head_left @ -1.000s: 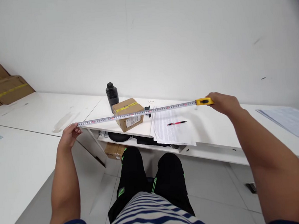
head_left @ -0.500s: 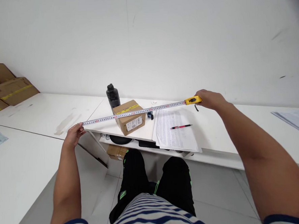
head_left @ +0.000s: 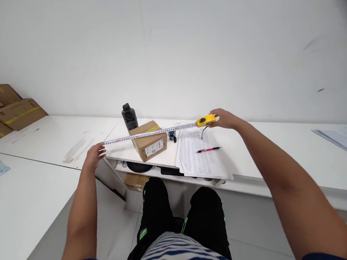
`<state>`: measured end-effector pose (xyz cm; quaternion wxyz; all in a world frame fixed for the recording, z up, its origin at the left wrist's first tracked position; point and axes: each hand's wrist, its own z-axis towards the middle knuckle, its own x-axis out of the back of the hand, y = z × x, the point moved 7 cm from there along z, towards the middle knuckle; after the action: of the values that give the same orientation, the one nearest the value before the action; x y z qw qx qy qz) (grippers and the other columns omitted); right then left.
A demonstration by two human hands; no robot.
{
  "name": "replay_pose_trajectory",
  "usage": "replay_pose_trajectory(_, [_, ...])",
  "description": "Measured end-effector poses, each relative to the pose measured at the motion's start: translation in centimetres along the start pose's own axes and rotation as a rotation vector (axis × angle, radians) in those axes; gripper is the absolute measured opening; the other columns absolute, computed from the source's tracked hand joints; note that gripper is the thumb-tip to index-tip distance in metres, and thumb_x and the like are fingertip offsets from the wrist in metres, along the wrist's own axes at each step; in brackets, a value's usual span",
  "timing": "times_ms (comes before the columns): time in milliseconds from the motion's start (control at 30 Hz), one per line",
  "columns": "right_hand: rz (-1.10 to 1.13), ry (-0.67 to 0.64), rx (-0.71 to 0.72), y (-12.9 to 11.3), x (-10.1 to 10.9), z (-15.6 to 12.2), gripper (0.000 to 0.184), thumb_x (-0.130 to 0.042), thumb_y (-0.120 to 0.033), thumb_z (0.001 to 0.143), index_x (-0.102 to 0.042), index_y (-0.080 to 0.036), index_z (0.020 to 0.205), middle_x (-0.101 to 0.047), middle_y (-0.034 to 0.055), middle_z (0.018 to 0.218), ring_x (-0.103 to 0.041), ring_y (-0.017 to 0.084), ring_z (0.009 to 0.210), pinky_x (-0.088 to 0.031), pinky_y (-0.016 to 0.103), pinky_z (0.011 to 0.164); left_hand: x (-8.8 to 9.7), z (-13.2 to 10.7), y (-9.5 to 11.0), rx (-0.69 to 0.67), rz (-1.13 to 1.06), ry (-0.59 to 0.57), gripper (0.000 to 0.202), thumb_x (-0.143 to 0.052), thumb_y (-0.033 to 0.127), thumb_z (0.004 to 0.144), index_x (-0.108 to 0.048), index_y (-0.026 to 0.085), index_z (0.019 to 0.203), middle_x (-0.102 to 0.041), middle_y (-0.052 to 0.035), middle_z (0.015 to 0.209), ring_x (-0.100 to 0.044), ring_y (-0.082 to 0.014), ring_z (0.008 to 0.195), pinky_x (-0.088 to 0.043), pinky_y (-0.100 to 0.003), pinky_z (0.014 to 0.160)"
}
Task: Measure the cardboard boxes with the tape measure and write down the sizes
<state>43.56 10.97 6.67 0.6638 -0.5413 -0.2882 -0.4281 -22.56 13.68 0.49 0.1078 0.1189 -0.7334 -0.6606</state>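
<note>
My right hand (head_left: 225,119) grips the yellow case (head_left: 206,120) of a tape measure above the white desk (head_left: 251,148). The tape blade (head_left: 150,133) runs out to the left, passing over a small cardboard box (head_left: 149,141). My left hand (head_left: 95,154) pinches the blade's free end near the desk's left corner. Behind the box stands a black bottle (head_left: 129,116). A red pen (head_left: 208,149) lies on a sheet of printed paper (head_left: 200,152) below the tape case.
A second white table (head_left: 24,186) runs along the left, with stacked cardboard boxes (head_left: 8,112) at its far end. More papers (head_left: 341,139) lie at the right. A shelf under the desk holds dark items and a box (head_left: 135,179). My legs sit below.
My right hand has moved left with the yellow case, and the stretched length of tape is shorter. My left hand has shifted slightly right, still on the blade's end.
</note>
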Motion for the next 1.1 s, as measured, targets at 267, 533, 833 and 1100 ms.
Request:
replay_pose_trajectory(267, [0.156, -0.131, 0.023, -3.8, -3.0, 1.0, 0.04, -0.078, -0.03, 0.063, -0.065, -0.023, 0.1, -0.061, 0.0075, 0.123, -0.058, 0.028, 0.112, -0.05, 0.039, 0.088, -4.1, -0.6, -0.1, -0.086, -0.105, 0.051, 0.043, -0.069, 0.04, 0.061, -0.047, 0.026, 0.096, -0.058, -0.0027, 0.118, -0.054, -0.0197, 0.112, -0.048, -0.027, 0.075])
replay_pose_trajectory(533, [0.293, -0.141, 0.245, -15.4, -9.0, 3.2, 0.044, -0.066, -0.016, 0.068, -0.057, -0.022, 0.11, -0.067, 0.0078, 0.112, -0.062, 0.023, 0.095, -0.051, 0.038, 0.084, -14.5, -5.3, -1.0, -0.279, -0.043, -0.154, 0.056, -0.071, 0.027, 0.067, -0.043, 0.028, 0.115, -0.046, -0.0087, 0.14, -0.043, -0.024, 0.135, -0.043, -0.035, 0.103])
replay_pose_trajectory(833, [0.577, -0.302, 0.171, -15.9, -11.9, 2.7, 0.069, -0.078, -0.033, 0.063, -0.038, -0.023, 0.119, -0.06, 0.0084, 0.112, -0.06, 0.022, 0.092, -0.052, 0.035, 0.074, -17.7, -7.9, -2.0, -0.282, -0.16, -0.074, 0.06, -0.067, 0.028, 0.074, -0.034, 0.023, 0.123, -0.044, -0.0149, 0.14, -0.051, -0.0235, 0.13, -0.048, -0.032, 0.102])
replay_pose_trajectory(1100, [0.344, 0.002, 0.214, -15.7, -10.0, 0.1, 0.062, -0.072, -0.052, 0.072, -0.048, -0.025, 0.123, -0.06, 0.0087, 0.127, -0.058, 0.028, 0.108, -0.046, 0.043, 0.092, -16.0, -9.5, -1.7, -0.306, 0.029, 0.015, 0.037, -0.072, 0.041, 0.077, -0.051, 0.021, 0.099, -0.059, -0.0146, 0.128, -0.058, -0.0251, 0.122, -0.047, -0.039, 0.103])
